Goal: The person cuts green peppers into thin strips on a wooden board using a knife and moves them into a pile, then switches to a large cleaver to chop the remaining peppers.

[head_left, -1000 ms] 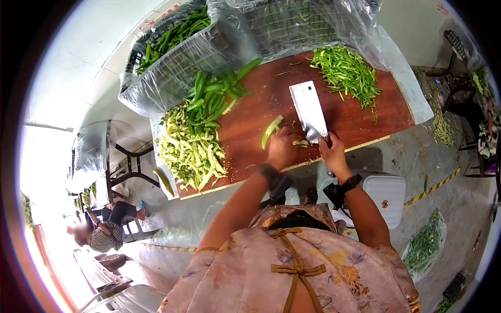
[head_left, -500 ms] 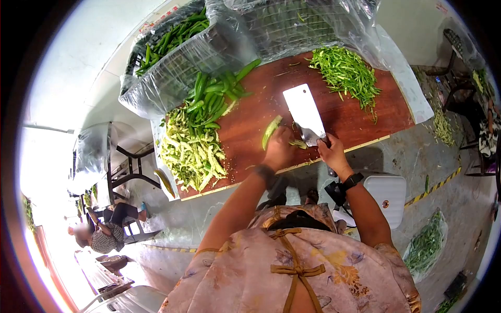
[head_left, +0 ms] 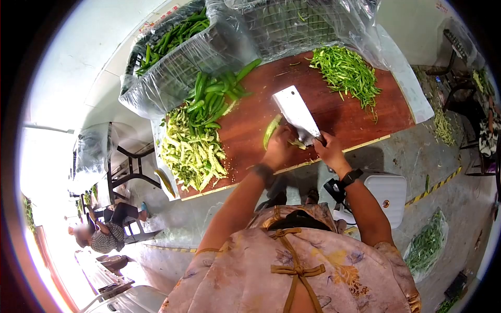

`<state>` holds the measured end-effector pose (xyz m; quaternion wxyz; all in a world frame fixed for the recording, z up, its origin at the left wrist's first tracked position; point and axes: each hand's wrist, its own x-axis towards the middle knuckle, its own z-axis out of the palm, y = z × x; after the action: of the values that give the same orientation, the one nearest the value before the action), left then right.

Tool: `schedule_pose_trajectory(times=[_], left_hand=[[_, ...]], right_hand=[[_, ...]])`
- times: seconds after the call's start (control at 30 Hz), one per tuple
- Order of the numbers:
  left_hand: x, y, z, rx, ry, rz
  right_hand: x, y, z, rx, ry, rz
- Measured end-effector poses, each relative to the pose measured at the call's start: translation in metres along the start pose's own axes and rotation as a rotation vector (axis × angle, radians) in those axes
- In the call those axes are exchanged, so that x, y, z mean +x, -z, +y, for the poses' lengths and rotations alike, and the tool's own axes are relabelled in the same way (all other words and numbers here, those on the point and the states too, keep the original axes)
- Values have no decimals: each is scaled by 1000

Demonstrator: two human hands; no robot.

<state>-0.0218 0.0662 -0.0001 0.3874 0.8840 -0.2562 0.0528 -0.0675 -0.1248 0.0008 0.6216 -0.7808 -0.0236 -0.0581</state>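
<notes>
My right hand [head_left: 331,152] is wrapped round the handle of a cleaver [head_left: 296,109], whose broad pale blade points away from me and leans to the left. Close beside the blade, my left hand [head_left: 280,148] grips a cut-open green pepper [head_left: 271,129]; part of it is hidden by the fingers. Both hands are over the near edge of the reddish-brown board [head_left: 261,112]. To the left lie whole green peppers [head_left: 211,99] and a heap of pale pepper cores [head_left: 190,154]. A pile of thin green pepper strips [head_left: 347,75] sits at the far right.
A plastic-lined crate [head_left: 172,39] of green peppers stands at the back left, another lined crate [head_left: 292,26] beside it. A white stool [head_left: 385,201] is on the floor at right, near a bag of greens [head_left: 425,245]. Another person [head_left: 107,235] sits at far left.
The cleaver's blade has swung to the left, closer to my left hand, as my right hand turned slightly. My left hand and the pepper stay almost in place.
</notes>
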Motion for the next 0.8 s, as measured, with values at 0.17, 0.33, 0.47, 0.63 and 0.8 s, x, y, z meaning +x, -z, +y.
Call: schedule_pose_trajectory(times=[0.17,0.33,0.47,0.63,0.8], left_hand=[[-1,8,7,181,-38,156],[-11,8,4,290,62,163],[-9,11,4,240,45,133],[-9,16,6,172,70,110],[-7,18,8,187,70,109]], right_hand=[[2,-7,-3,-85,-6,44],[1,-10,2,-78,-13,45],[2,-16,4,-163,81,116],[5,-21,-11,-143,22,87],[15,-32,-9,-170,62,108]])
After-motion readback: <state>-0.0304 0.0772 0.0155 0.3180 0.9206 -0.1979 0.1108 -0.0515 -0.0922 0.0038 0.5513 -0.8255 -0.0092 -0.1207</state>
